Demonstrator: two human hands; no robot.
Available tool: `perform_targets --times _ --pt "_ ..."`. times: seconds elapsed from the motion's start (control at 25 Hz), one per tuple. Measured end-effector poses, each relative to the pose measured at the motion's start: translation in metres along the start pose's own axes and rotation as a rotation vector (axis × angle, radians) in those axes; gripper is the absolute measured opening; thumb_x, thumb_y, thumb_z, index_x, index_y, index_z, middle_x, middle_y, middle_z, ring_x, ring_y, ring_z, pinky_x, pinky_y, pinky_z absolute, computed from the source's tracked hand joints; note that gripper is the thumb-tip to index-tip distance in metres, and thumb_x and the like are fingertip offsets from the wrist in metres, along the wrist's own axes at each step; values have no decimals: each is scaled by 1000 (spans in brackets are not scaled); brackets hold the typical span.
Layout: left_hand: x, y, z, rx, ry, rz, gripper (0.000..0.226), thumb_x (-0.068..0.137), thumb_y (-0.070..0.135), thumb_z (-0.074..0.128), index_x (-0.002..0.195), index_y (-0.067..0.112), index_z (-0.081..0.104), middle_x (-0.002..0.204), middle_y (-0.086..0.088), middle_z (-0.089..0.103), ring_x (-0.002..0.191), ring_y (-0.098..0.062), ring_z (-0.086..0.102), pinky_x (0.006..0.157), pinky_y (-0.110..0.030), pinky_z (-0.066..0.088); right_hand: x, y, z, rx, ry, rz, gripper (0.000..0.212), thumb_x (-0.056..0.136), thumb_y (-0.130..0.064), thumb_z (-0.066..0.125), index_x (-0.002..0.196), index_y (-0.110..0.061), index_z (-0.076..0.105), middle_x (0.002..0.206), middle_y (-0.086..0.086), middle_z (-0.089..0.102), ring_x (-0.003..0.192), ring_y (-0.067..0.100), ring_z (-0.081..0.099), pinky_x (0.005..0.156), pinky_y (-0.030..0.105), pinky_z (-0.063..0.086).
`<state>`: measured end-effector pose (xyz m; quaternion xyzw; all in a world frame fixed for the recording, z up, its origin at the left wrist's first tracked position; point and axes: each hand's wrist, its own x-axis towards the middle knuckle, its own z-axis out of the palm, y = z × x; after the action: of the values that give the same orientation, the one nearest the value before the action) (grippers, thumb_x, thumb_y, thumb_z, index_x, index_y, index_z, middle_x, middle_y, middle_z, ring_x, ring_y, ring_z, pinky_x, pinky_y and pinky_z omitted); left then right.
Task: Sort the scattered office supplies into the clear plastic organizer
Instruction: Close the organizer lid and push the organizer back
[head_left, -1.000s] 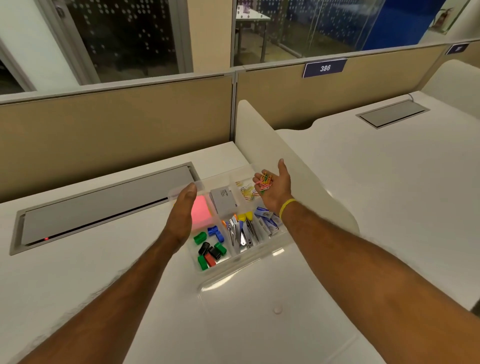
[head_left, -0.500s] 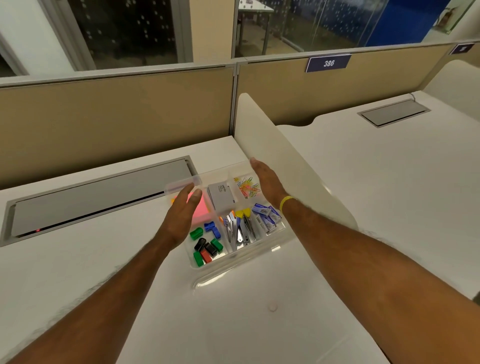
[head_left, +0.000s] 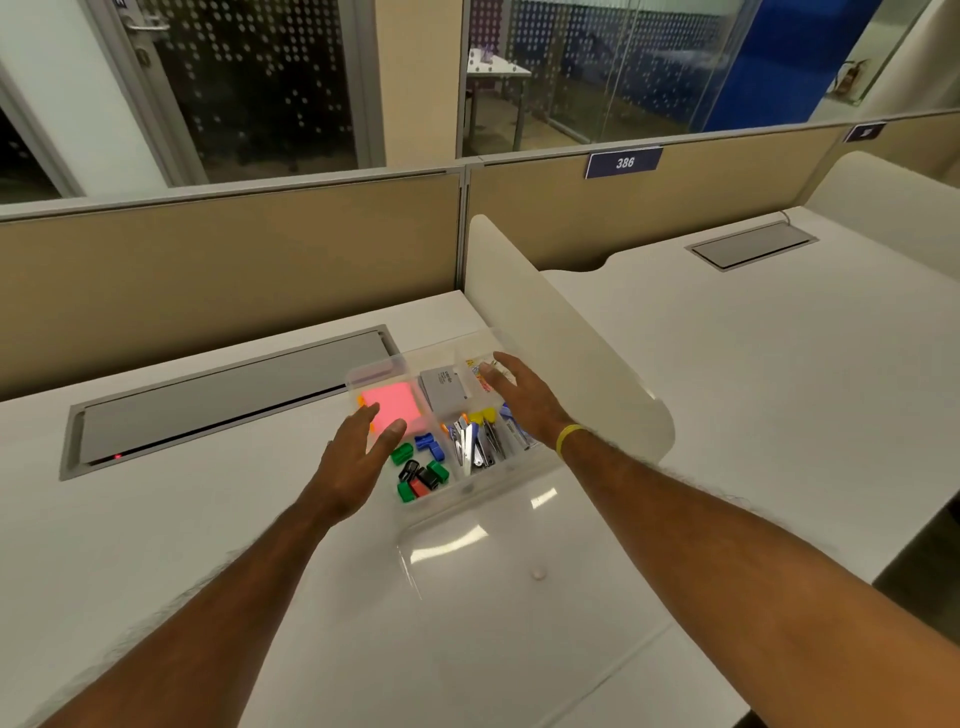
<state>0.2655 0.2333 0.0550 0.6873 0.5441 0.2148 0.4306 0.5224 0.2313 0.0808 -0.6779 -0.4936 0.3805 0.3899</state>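
pink sticky notes (head_left: 390, 408), yellow wristband (head_left: 569, 435), white desk (head_left: 208, 530)

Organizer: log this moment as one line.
left hand: open, at organizer left side | right hand: open, over its right side | lid: off, lying in front

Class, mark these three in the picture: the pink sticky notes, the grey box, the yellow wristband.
pink sticky notes (head_left: 390, 409): head view, middle of the top sheet.
grey box (head_left: 443, 388): head view, centre of its top face.
yellow wristband (head_left: 567, 436): head view, band's visible middle.
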Motion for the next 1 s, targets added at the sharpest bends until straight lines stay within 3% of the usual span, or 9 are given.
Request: perform_targets --times 0.16,0.32,0.48,0.64,1.0 --pt "-27 -13 -6 111 21 7 79 87 68 32 152 23 20 160 -4 20 147 -22 18 119 -52 16 -38 -3 10 -44 -4 -30 65 90 -56 53 145 -24 40 147 -1 45 132 17 43 103 27 33" --pt "-63 -23 -11 174 -25 -8 85 83 71 32 152 23 20 161 -2 17 148 -20 14 119 -50 15 -77 -1 23 -94 -15 -49 68 89 -58 54 146 -24 38 150 -2 42 137 17 38 110 32 32" --pt "-96 -35 -14 274 -62 13 90 80 75 30 153 23 20 161 -1 17 149 -19 12 120 -49 13 -118 4 38 -148 0 -101 67 88 -57 55 142 -19 42 147 1 45 136 17 39 105 14 29" --pt "-121 -53 -11 373 -121 26 93 77 79 28 153 25 18 162 -1 14 149 -19 10 120 -49 12 -156 20 53 -260 5 -73 77 85 -61 56 148 -23 33 155 -2 32 143 13 27 118 36 26" --pt "-164 -96 11 652 -265 112 102 75 85 36 154 28 5 163 0 -2 149 -21 -5 120 -50 0 -231 68 78 -708 23 -121 79 90 -58 52 153 -26 18 163 -2 7 150 14 1 122 42 1"
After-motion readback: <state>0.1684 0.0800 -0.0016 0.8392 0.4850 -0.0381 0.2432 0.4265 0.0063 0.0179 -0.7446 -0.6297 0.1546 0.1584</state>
